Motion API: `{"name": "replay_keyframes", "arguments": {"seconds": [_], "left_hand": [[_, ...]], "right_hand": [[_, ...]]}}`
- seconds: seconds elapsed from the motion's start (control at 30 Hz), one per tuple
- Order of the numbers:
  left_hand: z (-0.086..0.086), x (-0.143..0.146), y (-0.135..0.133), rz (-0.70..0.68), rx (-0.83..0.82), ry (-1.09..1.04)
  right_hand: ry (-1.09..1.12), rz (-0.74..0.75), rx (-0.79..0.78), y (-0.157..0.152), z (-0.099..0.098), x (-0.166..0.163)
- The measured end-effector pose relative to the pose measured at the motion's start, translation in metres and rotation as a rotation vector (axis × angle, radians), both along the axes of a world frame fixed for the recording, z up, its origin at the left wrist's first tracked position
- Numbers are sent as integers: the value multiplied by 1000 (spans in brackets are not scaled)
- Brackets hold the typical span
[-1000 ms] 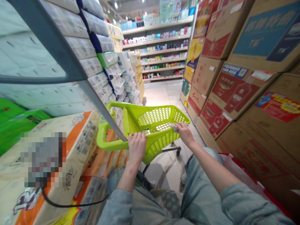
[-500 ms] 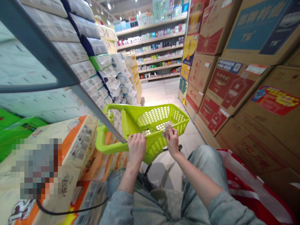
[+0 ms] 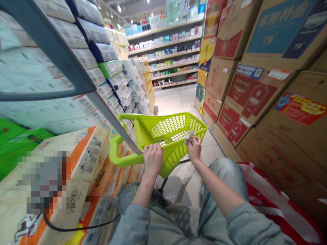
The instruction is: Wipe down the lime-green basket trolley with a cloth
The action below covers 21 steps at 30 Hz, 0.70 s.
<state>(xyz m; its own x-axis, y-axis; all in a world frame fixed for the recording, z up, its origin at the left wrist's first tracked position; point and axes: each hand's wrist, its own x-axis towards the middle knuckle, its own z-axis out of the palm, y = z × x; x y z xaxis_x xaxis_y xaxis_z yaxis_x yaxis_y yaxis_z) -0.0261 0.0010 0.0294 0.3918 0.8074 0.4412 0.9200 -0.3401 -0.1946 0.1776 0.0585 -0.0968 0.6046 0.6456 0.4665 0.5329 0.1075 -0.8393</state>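
Your left hand [image 3: 153, 156] is closed over the near rim of the green shopping cart [image 3: 175, 158], fingers curled across the edge and thumb hidden; the hold probably steadies the light, wheeled body. Your right hand [image 3: 194, 149] pinches a crumpled, pale cloth [image 3: 189, 136] at the same rim, farther toward the cart's narrow front end. Bunching the cloth likely gives the fingertips a thicker pad; whether it presses on the plastic or hovers just over it cannot be told. The cart stands before your knees, turned partly sideways, which brings its long side within reach of both hands. Beside your left hand, the grey pole [image 3: 114, 120] meets the rim and slants up to a grey frame [image 3: 49, 41], presumably raised to carry a sign above the basket. To your left lie cream-and-orange packs [image 3: 84, 146], with a pixelated object on top and a black cord [image 3: 84, 227] trailing from it. To your right, a red bag [image 3: 265, 200] sits beside your leg, below stacked cartons [image 3: 252, 88], their printed faces outward, probably for shoppers to read. Beyond the tiled floor [image 3: 173, 102], shelves [image 3: 173, 51] of small goods close the aisle.
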Motion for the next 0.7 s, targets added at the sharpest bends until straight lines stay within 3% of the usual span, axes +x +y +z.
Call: {"name": "replay_keyframes", "arguments": {"seconds": [0.17, 0.4, 0.57, 0.7], "left_hand": [[1, 10, -1, -12, -8, -13], [2, 16, 1, -44, -37, -57], [3, 15, 1, -49, -25, -38], [3, 14, 1, -49, -30, -39]], "right_hand": [[45, -22, -16, -9, 5, -35], [-98, 219, -9, -41, 27, -84], [-255, 350, 17, -41, 20, -64], [-200, 192, -22, -23, 8, -25]]}}
